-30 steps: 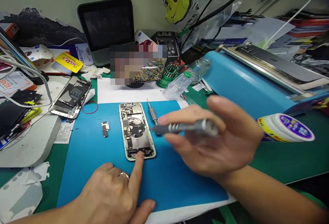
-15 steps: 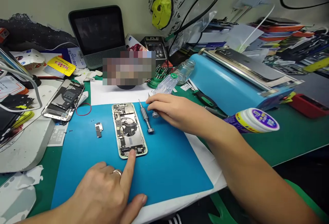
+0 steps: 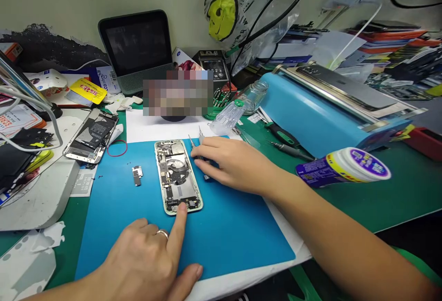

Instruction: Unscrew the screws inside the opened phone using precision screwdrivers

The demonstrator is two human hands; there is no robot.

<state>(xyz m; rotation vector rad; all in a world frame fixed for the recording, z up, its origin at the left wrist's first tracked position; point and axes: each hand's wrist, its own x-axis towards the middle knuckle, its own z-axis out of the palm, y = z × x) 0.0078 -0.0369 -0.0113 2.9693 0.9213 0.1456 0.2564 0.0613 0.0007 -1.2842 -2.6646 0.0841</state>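
An opened phone (image 3: pixel 188 179) lies on the blue mat (image 3: pixel 235 236), its inner boards and a round coil showing. My left hand (image 3: pixel 148 250) rests its outstretched index fingertip on the phone's lower end. Its other fingers are curled, the thumb is apart, and nothing is held. Right of the phone, my right hand (image 3: pixel 229 160) has its fingers closed over a grey screwdriver (image 3: pixel 192 142), covering most of it. Just beyond, the tip of a second screwdriver (image 3: pixel 200 133) sticks out. A small metal bracket (image 3: pixel 137 175) lies left of the phone.
Another opened phone (image 3: pixel 91 135) leans at the left by a red rubber band (image 3: pixel 117 148). Tiny screws (image 3: pixel 100 176) dot the mat. To the right are a tilted purple-and-white tub (image 3: pixel 345 167), a green-handled tool (image 3: pixel 283 133) and a blue machine (image 3: pixel 311 107). A dark screen (image 3: pixel 136 43) stands behind.
My right hand has come down from above the mat, set its screwdriver down on the right, and shifted left onto the other screwdriver. My left fingertip has stayed on the phone.
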